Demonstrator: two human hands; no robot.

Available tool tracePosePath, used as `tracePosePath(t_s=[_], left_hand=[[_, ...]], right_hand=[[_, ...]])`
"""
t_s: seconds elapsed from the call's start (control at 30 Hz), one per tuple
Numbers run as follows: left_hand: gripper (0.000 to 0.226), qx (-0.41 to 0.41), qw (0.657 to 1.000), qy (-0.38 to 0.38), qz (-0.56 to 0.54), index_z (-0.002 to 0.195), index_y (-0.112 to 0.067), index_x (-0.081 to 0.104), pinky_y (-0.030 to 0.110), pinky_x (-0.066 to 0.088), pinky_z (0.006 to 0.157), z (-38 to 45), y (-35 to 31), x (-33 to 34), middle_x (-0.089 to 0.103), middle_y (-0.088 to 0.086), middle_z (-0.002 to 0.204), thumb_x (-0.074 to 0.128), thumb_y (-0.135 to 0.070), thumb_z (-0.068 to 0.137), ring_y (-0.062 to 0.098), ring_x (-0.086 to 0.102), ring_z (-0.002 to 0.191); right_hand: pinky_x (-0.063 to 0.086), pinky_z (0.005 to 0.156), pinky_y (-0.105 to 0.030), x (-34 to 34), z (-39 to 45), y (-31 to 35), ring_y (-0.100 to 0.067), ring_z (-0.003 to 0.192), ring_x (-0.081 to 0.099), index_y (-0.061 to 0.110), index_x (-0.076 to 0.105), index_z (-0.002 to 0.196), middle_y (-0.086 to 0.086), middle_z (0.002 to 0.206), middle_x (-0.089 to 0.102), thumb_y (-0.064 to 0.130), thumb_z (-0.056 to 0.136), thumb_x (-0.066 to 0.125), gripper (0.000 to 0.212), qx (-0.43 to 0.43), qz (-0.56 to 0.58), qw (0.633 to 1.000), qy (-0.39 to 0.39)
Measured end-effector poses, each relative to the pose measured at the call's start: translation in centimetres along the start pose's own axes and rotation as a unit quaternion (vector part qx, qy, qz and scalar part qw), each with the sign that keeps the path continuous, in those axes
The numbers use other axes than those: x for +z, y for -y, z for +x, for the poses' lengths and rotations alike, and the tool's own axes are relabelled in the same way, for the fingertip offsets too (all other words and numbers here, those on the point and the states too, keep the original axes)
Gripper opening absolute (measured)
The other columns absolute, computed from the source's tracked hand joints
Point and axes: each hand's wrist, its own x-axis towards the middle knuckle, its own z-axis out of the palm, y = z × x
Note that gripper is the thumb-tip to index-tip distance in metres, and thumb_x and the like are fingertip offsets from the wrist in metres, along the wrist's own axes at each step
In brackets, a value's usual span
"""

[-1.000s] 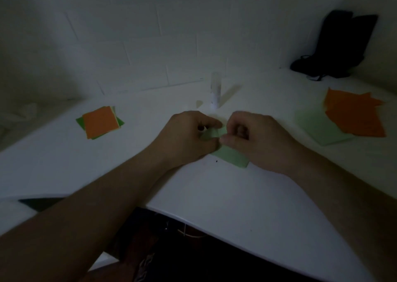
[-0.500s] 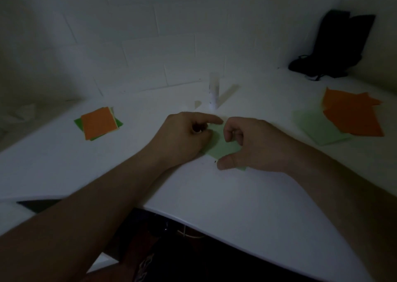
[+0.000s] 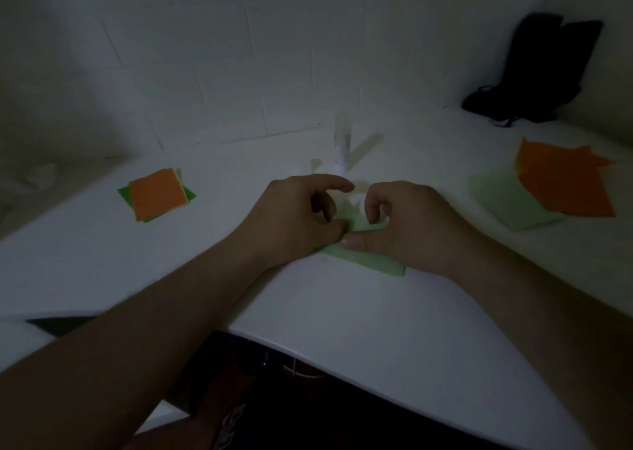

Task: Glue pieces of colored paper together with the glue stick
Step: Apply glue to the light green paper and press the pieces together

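A thin, matte sheet of pale green paper [image 3: 370,261] lies flat on the white surface [image 3: 342,312], partly covered by both hands; its near corner juts out sharp and square toward the surface's front edge. The left hand [image 3: 294,220] rests on the sheet's left part with fingers curled, forefinger arched above the others and thumb tip pressed to the paper. The right hand [image 3: 407,223] sits on the right part, fingers bent, its thumb laid flat along the sheet so that the two thumb tips nearly meet. Both hands hold the sheet down; whether they pinch a fold in it cannot be told in the dim light.

Just behind the hands the glue stick [image 3: 342,148] stands upright, a slim pale cylinder, apart from the paper. Far to the left lies a small stack of square papers [image 3: 156,197], orange on top, a cream edge and dark green corners showing beneath. To the right, loose orange sheets [image 3: 565,185] overlap untidily on another pale green sheet [image 3: 507,202].

The surface is smooth, white and faintly glossy, with a curved front edge. The wall [image 3: 239,55] behind is of large white tiles with thin grout lines. A black bag [image 3: 534,72] leans in the right corner.
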Motion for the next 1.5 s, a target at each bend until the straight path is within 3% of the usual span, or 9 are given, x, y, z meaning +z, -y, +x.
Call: tracePosePath(t_s=[0.13, 0.27, 0.43, 0.6, 0.8, 1.0, 1.13, 1.4, 1.5], left_hand=[[0.035, 0.029, 1.0, 0.006, -0.003, 0.111, -0.041, 0.074, 0.005, 0.041, 0.073, 0.1, 0.4, 0.0, 0.067, -0.016, 0.087, 0.086, -0.034, 0.078, 0.001, 0.064, 0.084], [0.024, 0.026, 1.0, 0.0, 0.015, 0.097, -0.044, 0.075, 0.011, 0.045, 0.077, 0.1, 0.6, 0.1, 0.064, -0.017, 0.099, 0.085, -0.039, 0.076, 0.0, 0.059, 0.093], [0.023, 0.02, 1.0, -0.002, 0.023, 0.097, -0.044, 0.076, 0.007, 0.042, 0.077, 0.2, 0.7, 0.2, 0.064, -0.019, 0.097, 0.084, -0.042, 0.076, -0.003, 0.059, 0.092], [0.03, 0.027, 0.999, -0.005, 0.031, 0.102, -0.039, 0.078, 0.001, 0.038, 0.074, 0.4, 0.9, 0.3, 0.064, -0.02, 0.094, 0.083, -0.048, 0.074, -0.008, 0.058, 0.088], [0.019, -0.001, 1.0, 0.005, 0.016, 0.1, -0.04, 0.079, 0.004, 0.043, 0.078, 0.4, 0.6, 0.1, 0.069, -0.02, 0.095, 0.081, -0.043, 0.081, -0.003, 0.063, 0.091], [0.022, -0.024, 1.0, 0.003, -0.003, 0.094, -0.045, 0.079, 0.009, 0.048, 0.086, 0.4, 0.5, -0.1, 0.069, -0.025, 0.091, 0.074, -0.024, 0.089, -0.003, 0.065, 0.091], [0.018, -0.019, 1.0, 0.0, -0.002, 0.098, -0.04, 0.081, 0.02, 0.052, 0.091, 0.3, 0.5, 0.0, 0.073, -0.019, 0.095, 0.075, -0.025, 0.088, 0.0, 0.067, 0.089], [0.018, -0.033, 0.999, 0.007, 0.008, 0.098, -0.04, 0.08, 0.005, 0.046, 0.082, 0.5, 0.5, 0.0, 0.07, -0.024, 0.09, 0.074, -0.025, 0.088, -0.005, 0.065, 0.089], [0.02, -0.031, 0.999, 0.005, 0.001, 0.096, -0.04, 0.08, 0.0, 0.043, 0.077, 0.5, 0.6, 0.0, 0.07, -0.026, 0.087, 0.075, -0.024, 0.087, -0.008, 0.064, 0.089]], right_hand=[[0.057, 0.074, -0.042, -0.3, 0.2, -0.8, -0.017, 0.072, 0.061, 0.03, 0.056, 0.071, 0.005, 0.075, 0.063, 0.067, 0.063, 0.077, 0.043, 0.02, 0.009, 0.999, -0.027], [0.052, 0.066, -0.036, -0.5, 0.8, -1.2, -0.014, 0.066, 0.059, 0.027, 0.059, 0.071, 0.006, 0.067, 0.061, 0.055, 0.078, 0.079, 0.035, 0.03, -0.039, 0.997, -0.067], [0.049, 0.074, -0.039, -0.1, 0.6, -1.4, -0.016, 0.065, 0.057, 0.025, 0.053, 0.07, 0.007, 0.06, 0.056, 0.043, 0.087, 0.074, 0.032, -0.012, -0.07, 0.987, -0.143], [0.043, 0.062, -0.031, 0.1, 0.6, -0.7, -0.009, 0.059, 0.055, 0.027, 0.059, 0.067, 0.008, 0.059, 0.059, 0.062, 0.07, 0.08, 0.041, -0.001, -0.012, 0.999, -0.048], [0.04, 0.057, -0.03, 0.3, 0.9, -1.2, -0.011, 0.061, 0.056, 0.024, 0.055, 0.071, 0.006, 0.062, 0.058, 0.05, 0.083, 0.077, 0.036, 0.006, -0.033, 0.998, -0.056], [0.046, 0.068, -0.035, 0.5, 0.8, -1.0, -0.016, 0.07, 0.058, 0.023, 0.052, 0.08, 0.005, 0.066, 0.06, 0.046, 0.091, 0.068, 0.03, -0.002, -0.075, 0.994, -0.081], [0.041, 0.069, -0.036, 0.3, 0.3, -0.2, -0.013, 0.07, 0.057, 0.026, 0.05, 0.084, 0.005, 0.067, 0.061, 0.062, 0.087, 0.066, 0.039, 0.012, -0.094, 0.994, -0.046], [0.041, 0.081, -0.038, -0.7, -0.6, 1.1, -0.005, 0.085, 0.051, 0.034, 0.049, 0.087, 0.017, 0.088, 0.057, 0.088, 0.058, 0.069, 0.065, 0.048, -0.106, 0.992, 0.047], [0.042, 0.08, -0.038, -1.0, -0.9, 1.4, -0.009, 0.091, 0.052, 0.034, 0.05, 0.088, 0.019, 0.091, 0.056, 0.089, 0.059, 0.067, 0.064, 0.051, -0.088, 0.992, 0.076]])
